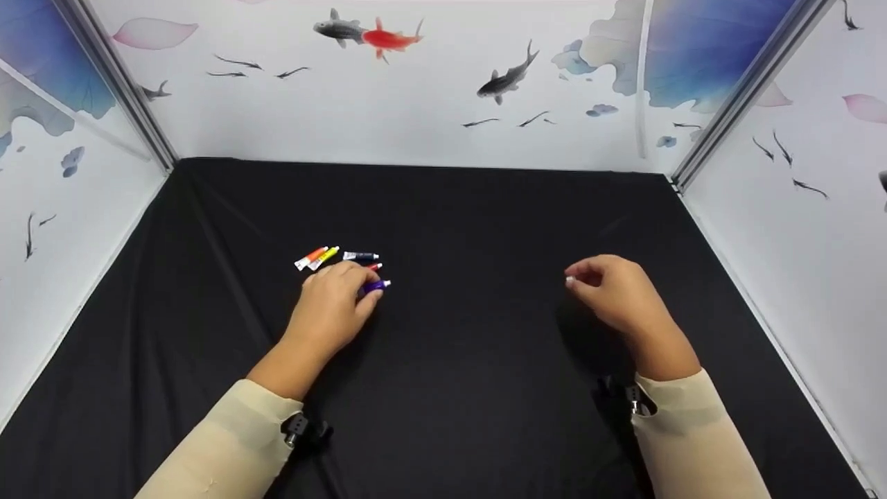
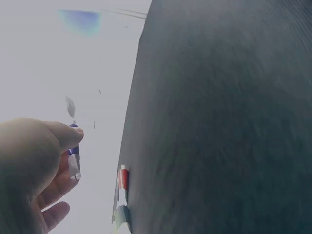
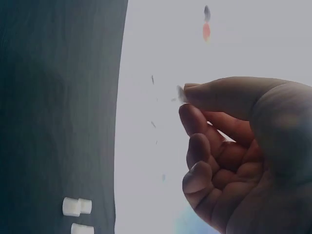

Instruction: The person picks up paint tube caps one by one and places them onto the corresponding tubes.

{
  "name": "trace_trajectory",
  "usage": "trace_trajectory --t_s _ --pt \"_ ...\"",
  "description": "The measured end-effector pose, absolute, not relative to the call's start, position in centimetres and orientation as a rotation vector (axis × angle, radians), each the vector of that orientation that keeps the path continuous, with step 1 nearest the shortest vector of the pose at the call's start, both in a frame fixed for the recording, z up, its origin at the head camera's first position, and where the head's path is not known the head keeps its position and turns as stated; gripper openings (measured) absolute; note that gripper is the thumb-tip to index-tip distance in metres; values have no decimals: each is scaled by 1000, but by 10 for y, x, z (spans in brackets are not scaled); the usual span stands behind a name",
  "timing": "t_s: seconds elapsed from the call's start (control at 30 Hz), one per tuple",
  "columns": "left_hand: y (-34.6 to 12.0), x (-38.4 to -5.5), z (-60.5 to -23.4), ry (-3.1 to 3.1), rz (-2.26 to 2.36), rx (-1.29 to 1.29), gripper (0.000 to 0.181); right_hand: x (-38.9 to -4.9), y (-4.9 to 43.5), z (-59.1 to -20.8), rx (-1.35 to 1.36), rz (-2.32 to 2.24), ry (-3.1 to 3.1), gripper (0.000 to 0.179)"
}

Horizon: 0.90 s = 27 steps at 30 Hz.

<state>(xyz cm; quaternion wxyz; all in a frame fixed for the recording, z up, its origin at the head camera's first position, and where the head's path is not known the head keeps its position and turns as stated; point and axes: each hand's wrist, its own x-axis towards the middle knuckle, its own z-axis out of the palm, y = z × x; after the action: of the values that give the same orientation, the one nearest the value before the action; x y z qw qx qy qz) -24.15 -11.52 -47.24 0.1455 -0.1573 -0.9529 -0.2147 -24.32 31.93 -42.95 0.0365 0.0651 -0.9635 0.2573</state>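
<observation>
My left hand (image 1: 332, 305) holds a small purple paint tube (image 1: 375, 285) between thumb and fingers, its white tip pointing right. In the left wrist view the purple tube (image 2: 74, 161) stands upright, with its white crimped end down. Beyond this hand lie an orange tube (image 1: 311, 258), a yellow tube (image 1: 324, 257), a dark blue tube (image 1: 361, 256) and a red tube (image 1: 375, 267), which the fingers partly cover. Well off to the right, my right hand (image 1: 620, 294) pinches a small white cap (image 1: 569, 281) between thumb and forefinger, mostly hidden by the fingertips.
White caps (image 3: 71, 206) lie on the black cloth (image 3: 53, 122) in the right wrist view, at its lower left. White panels (image 1: 429, 132) printed with fish enclose the back and sides, joined by metal posts (image 1: 748, 97). A small camera (image 1: 296, 428) sits at each wrist.
</observation>
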Motion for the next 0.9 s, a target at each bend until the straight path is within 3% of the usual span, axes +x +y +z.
trace_trajectory --t_s 0.23,0.9 --pt "-99 -237 -464 -2655 -704 -573 12 -233 292 -424 307 844 -2809 10" --pt "-66 -223 -448 -2484 -746 -739 14 -220 251 -424 466 1056 -2580 12"
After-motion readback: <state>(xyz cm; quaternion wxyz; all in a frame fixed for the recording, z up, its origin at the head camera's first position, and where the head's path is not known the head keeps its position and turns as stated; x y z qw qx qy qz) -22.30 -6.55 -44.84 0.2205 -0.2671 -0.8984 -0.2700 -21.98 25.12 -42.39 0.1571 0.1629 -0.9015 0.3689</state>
